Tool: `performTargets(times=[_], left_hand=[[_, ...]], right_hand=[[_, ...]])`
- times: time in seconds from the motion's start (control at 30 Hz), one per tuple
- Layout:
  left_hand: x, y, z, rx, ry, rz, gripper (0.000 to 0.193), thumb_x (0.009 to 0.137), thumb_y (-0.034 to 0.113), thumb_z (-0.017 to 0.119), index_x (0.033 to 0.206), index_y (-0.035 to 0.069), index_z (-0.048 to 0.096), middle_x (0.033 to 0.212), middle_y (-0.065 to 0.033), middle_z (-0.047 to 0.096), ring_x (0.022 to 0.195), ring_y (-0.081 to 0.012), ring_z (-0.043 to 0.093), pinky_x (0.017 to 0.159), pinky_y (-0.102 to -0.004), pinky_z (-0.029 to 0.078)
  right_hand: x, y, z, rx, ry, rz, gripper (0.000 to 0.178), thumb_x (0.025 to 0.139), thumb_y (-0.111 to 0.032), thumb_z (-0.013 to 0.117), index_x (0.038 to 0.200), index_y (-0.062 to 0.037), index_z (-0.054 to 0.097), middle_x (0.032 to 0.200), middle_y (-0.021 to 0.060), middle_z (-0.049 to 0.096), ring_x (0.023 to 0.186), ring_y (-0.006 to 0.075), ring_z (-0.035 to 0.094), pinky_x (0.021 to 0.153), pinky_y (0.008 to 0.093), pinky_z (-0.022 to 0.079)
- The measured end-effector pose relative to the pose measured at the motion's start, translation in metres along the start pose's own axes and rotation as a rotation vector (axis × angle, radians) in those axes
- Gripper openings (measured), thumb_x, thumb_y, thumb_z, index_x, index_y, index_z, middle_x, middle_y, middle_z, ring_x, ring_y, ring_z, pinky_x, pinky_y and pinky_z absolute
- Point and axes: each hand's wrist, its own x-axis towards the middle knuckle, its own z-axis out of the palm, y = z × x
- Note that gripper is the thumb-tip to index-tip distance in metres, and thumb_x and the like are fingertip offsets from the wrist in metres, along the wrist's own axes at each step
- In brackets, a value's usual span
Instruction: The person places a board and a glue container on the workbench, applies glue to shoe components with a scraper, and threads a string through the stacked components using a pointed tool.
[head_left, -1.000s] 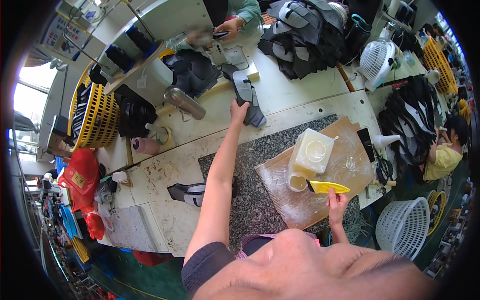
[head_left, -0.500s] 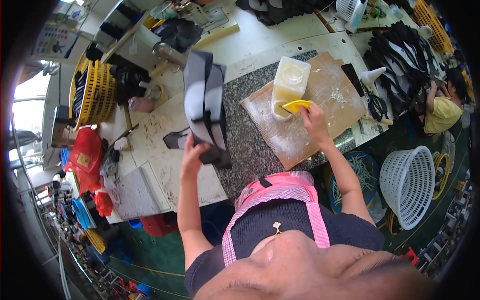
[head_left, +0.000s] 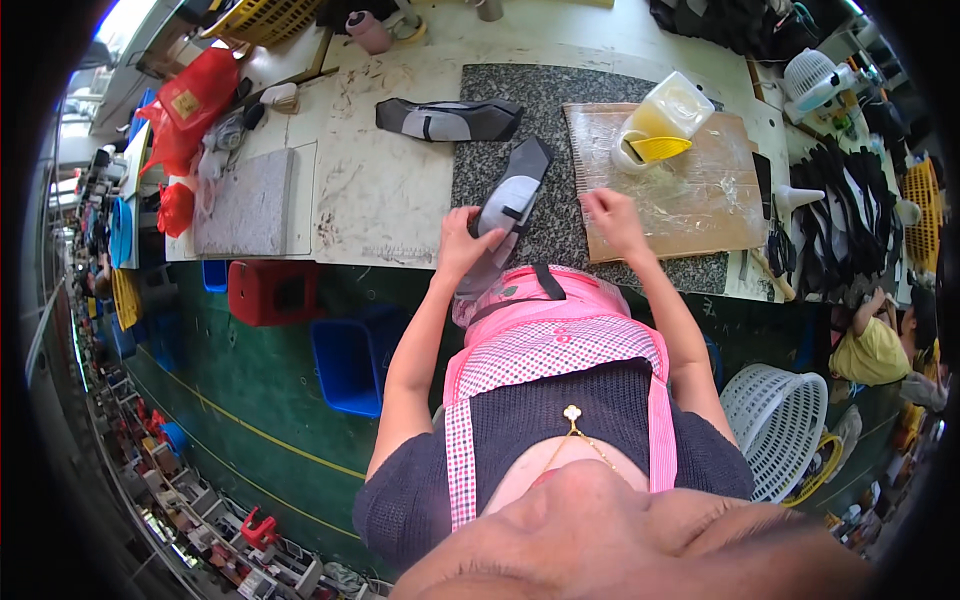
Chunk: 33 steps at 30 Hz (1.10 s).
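Grey-and-black fabric piece (head_left: 517, 193), front-left corner of speckled slab (head_left: 515, 85): grasped by left hand (head_left: 464, 244). Right hand (head_left: 614, 222), left edge of cardboard sheet (head_left: 715, 215): fingers curled, contents indiscernible.

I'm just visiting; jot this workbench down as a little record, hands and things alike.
Left hand: gripping a grey-black piece
Right hand: fingers curled, nothing visible held
Second piece: lying across the left edge of the speckled slab
Cardboard: under a whitish container
Yellow spreader: at the container's mouth
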Motion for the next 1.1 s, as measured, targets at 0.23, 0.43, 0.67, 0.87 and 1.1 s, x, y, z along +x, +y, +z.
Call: performTargets(times=[0.23, 0.43, 0.67, 0.87, 1.1], left_hand=[[0.019, -0.038, -0.015, -0.846, -0.204, -0.165, 0.025, 0.09, 0.012, 0.058, 0.113, 0.002, 0.055, 0.089, -0.0017, 0.064, 0.081, -0.0045, 0.056, 0.07, -0.0204, 0.046], [0.004, -0.069, -0.026, 0.534, 0.369, 0.186, 0.037, 0.087, 0.005, 0.053, 0.124, 0.005, 0.052, 0.082, -0.0055, 0.064, 0.078, -0.015, 0.061, 0.074, -0.0258, 0.047], [-0.044, 0.022, -0.005, -0.655, -0.131, -0.177, 0.022, 0.083, -0.002, 0.046, 0.099, -0.001, 0.061, 0.082, -0.0068, 0.064, 0.077, -0.0135, 0.062, 0.068, -0.0254, 0.049], [-0.079, 0.054, -0.001, -0.621, -0.395, -0.299, 0.028, 0.089, 0.018, 0.057, 0.108, -0.002, 0.062, 0.095, -0.0088, 0.067, 0.085, -0.0116, 0.061, 0.076, -0.0245, 0.048], [-0.051, 0.064, 0.005, -1.277, 0.022, -0.144, 0.061, 0.083, 0.031, 0.07, 0.128, 0.004, 0.039, 0.115, -0.0051, 0.054, 0.111, -0.0169, 0.049, 0.095, -0.0294, 0.038]], right_hand=[[0.009, -0.012, 0.079, 0.154, -0.193, -0.332, 0.022, 0.079, -0.012, 0.063, 0.099, -0.0042, 0.058, 0.093, 0.0125, 0.059, 0.087, 0.028, 0.059, 0.076, 0.0359, 0.047], [0.015, -0.022, 0.083, -0.085, -0.331, -0.438, 0.032, 0.075, -0.011, 0.065, 0.106, -0.0074, 0.056, 0.101, 0.0113, 0.054, 0.1, 0.0315, 0.052, 0.086, 0.0383, 0.043], [0.031, -0.023, 0.091, -0.414, -0.291, -0.805, 0.062, 0.055, -0.024, 0.07, 0.112, -0.0069, 0.053, 0.114, 0.0104, 0.051, 0.118, 0.0278, 0.044, 0.107, 0.0431, 0.027], [0.023, -0.042, 0.069, -0.304, -0.391, -0.571, 0.063, 0.054, -0.03, 0.076, 0.108, -0.0051, 0.056, 0.106, 0.0122, 0.054, 0.107, 0.0296, 0.05, 0.096, 0.041, 0.038], [-0.006, -0.092, 0.033, 0.029, -0.327, -0.315, 0.051, 0.074, -0.036, 0.075, 0.105, -0.0011, 0.056, 0.085, 0.011, 0.064, 0.074, 0.0186, 0.063, 0.068, 0.0295, 0.05]])
